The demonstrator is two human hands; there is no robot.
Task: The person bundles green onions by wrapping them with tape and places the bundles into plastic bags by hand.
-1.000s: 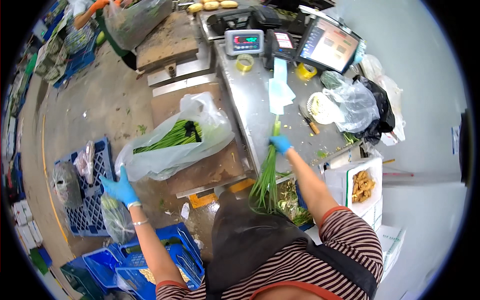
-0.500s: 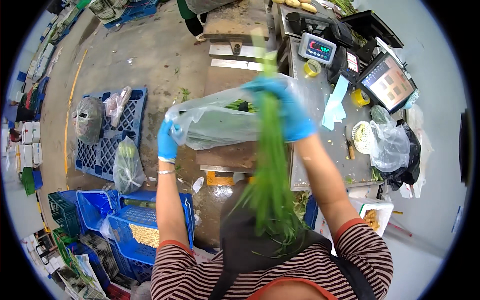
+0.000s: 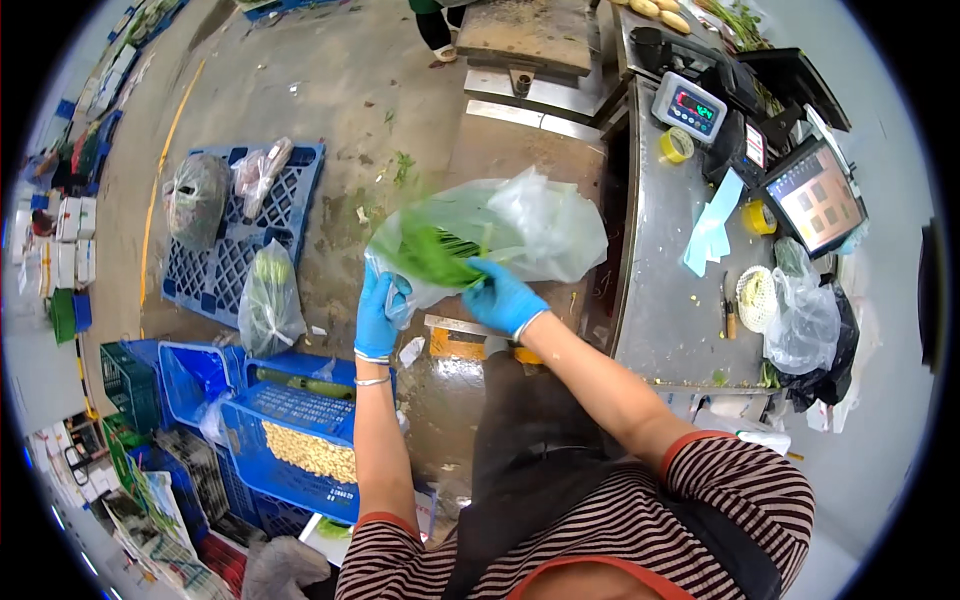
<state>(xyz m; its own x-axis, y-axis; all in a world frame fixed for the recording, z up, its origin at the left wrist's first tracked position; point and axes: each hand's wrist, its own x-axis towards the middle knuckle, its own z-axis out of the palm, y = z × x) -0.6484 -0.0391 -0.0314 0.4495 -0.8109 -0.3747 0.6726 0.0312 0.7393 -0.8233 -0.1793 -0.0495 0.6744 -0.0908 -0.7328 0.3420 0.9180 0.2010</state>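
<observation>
The green stalks (image 3: 428,247) are a blur at the mouth of the translucent bag (image 3: 572,235); loose tips could snag on its rim and fold. Your left hand (image 3: 376,322) has its fingers clenched on that rim; a slip may collapse the opening. Whether your right hand (image 3: 503,300) grasps the stalks, I can't tell. The bag overhangs the brown platform (image 3: 480,155), so a hard shove might drag it off.

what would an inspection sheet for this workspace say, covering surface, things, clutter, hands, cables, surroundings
Surface: metal counter at right; brown platform beneath the bag.
Things: translucent plastic bag; blurred greens at its left end.
Clutter: yellow tape rolls and knife on the counter; white scrap on the floor.
Hands: left hand holds the bag's edge; right hand at the greens, grip unclear.
Cables: none clearly made out.
Surroundings: blue pallet, blue crate, another person's legs.
</observation>
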